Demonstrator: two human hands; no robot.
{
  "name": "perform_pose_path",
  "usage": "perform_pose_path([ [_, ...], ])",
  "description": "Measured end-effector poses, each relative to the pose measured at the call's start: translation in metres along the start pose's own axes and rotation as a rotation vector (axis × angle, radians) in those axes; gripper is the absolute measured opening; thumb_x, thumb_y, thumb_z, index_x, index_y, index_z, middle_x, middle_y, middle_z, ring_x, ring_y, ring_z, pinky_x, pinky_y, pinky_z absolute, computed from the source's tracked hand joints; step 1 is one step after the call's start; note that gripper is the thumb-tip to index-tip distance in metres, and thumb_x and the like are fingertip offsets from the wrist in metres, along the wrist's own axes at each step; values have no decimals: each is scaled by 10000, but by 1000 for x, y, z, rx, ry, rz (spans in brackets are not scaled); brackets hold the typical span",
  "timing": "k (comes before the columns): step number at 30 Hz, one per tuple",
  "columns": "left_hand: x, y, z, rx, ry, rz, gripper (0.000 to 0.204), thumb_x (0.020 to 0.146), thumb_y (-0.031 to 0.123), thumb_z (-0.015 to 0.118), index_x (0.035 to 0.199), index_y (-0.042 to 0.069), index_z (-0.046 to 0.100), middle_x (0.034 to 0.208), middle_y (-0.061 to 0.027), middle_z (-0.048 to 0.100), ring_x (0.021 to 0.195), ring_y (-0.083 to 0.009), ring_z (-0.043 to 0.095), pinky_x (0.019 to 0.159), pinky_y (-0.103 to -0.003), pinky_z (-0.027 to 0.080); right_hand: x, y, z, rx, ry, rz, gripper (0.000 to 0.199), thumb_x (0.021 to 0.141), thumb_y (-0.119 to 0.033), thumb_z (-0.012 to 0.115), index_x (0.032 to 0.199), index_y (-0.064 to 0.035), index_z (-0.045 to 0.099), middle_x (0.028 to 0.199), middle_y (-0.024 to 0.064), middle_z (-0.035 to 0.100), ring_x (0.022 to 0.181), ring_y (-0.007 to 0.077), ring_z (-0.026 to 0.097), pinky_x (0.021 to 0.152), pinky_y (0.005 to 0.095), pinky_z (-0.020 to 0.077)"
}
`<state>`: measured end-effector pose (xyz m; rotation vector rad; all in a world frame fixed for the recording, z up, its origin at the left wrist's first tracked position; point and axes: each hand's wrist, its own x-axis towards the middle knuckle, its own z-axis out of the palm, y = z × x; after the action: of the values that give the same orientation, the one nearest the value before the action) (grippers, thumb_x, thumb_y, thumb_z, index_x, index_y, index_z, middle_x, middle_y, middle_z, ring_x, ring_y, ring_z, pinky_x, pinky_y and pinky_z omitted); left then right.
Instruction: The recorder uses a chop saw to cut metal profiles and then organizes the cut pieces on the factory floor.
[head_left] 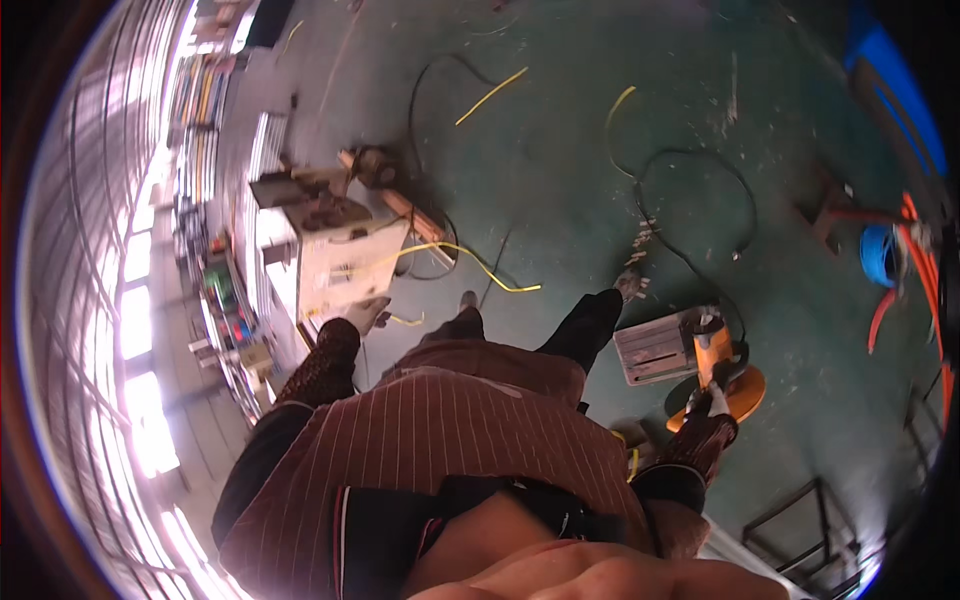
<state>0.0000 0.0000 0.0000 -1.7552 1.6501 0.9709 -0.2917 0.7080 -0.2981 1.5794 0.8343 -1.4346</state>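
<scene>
Bright windows (148, 425) line the workshop's left. Rightward, I have the left hand (368, 314) at a pale, box-like counter (365, 262); whether its fingers grip, I cannot tell. Farther right, over the green floor (560, 150), the right hand (715, 402) has its fingers curled around the handle of an orange power saw (712, 348). I'd call this handling the saw; next calls for steady support.

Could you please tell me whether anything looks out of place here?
The floor looks untidy: a yellow strip lies loose ahead, small pale pieces are strewn by the right shoe, and a black cord curves loosely beyond the orange power tool in the right hand.
</scene>
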Motion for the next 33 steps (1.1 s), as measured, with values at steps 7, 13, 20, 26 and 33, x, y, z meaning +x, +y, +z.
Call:
perform_pose_path([
  [7, -9, -43, 26, 3, 6, -30, 449, 1026, 385, 534, 1295, 49, 663, 910, -65, 698, 770, -135, 647, 716, -300, 545, -41, -6, 56, -78, 193, -49, 135, 928, -116, 620, 864, -100, 503, 669, 27, 517, 546, 147, 517, 476, 261, 444],
  [13, -26, -93, 48, -167, 74, -100, 516, 974, 458, 575, 1329, 92, 654, 988, -81, 733, 774, -158, 677, 704, -320, 542, -83, -34, 93, -677, -25, 10, 93, 939, -143, 565, 864, -118, 516, 661, 0, 506, 515, 159, 453, 470, 295, 414],
  [20, -47, -217, 130, -754, 136, -149, 460, 971, 377, 608, 1278, 40, 667, 946, -87, 717, 718, -161, 631, 671, -308, 537, -84, -74, 156, -1202, -58, 34, 69, 893, -174, 621, 906, -128, 572, 756, 73, 604, 668, 219, 597, 655, 362, 506],
  [26, -126, -308, 225, -1031, 233, -314, 444, 988, 329, 593, 1335, 55, 633, 1025, -82, 701, 776, -168, 633, 674, -301, 528, -21, 20, 185, -1858, -445, -678, 256, 914, -240, 643, 1124, -105, 584, 1044, 107, 609, 912, 258, 601, 823, 405, 494],
  [33, -173, -489, 470, -1521, 357, -592, 434, 977, 388, 618, 1270, 72, 674, 891, -95, 699, 720, -165, 646, 639, -333, 548, -40, -10, 323, -2429, -1065, -1378, 468, 936, -306, 665, 1341, -82, 596, 1331, 140, 614, 1156, 298, 606, 992, 449, 482],
])
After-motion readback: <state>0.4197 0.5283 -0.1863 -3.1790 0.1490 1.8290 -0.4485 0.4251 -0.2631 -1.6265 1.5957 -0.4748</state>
